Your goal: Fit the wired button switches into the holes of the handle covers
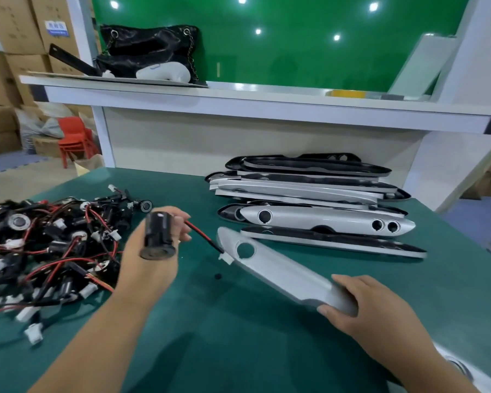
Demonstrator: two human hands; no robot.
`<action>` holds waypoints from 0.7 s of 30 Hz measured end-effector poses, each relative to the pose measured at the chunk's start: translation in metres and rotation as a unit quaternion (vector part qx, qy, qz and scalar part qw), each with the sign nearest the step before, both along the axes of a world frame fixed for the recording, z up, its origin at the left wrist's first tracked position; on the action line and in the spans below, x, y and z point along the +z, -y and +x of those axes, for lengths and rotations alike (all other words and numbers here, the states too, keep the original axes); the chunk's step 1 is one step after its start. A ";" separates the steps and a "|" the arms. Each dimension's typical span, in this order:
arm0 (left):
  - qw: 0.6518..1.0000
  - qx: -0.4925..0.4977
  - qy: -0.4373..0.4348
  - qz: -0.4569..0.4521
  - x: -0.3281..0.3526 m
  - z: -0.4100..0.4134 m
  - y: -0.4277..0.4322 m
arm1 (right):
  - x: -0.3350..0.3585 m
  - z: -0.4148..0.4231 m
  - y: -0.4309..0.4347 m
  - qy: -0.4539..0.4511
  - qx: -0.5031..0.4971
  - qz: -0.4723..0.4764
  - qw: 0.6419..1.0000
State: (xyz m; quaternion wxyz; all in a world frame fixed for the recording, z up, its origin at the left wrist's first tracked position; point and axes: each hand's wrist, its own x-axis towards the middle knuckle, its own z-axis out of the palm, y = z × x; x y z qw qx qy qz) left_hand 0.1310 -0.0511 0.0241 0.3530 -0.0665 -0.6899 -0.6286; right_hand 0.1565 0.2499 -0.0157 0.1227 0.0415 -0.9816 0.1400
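The left hand (156,245) grips a black switch (158,236); the right hand (360,304) holds a grey cover (281,270) above the surface (238,336), its hole (245,249) unfilled. Stacked covers (318,205) and piled switches (48,245) remain, so most work seems left.

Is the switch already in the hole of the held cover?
No: the switch sits in the left hand, and the hole in the cover held by the right hand is empty.

Bright, even overhead light; lamp spots (258,31) glare on green panel (295,61). Soft shadows on surface (238,330). Wide-angle bending at edges. Slight motion blur on switch (158,236).
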 end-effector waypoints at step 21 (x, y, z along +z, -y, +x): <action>0.957 0.040 -0.079 -0.278 -0.026 -0.003 -0.006 | 0.010 0.010 0.015 -0.016 0.029 0.024 0.999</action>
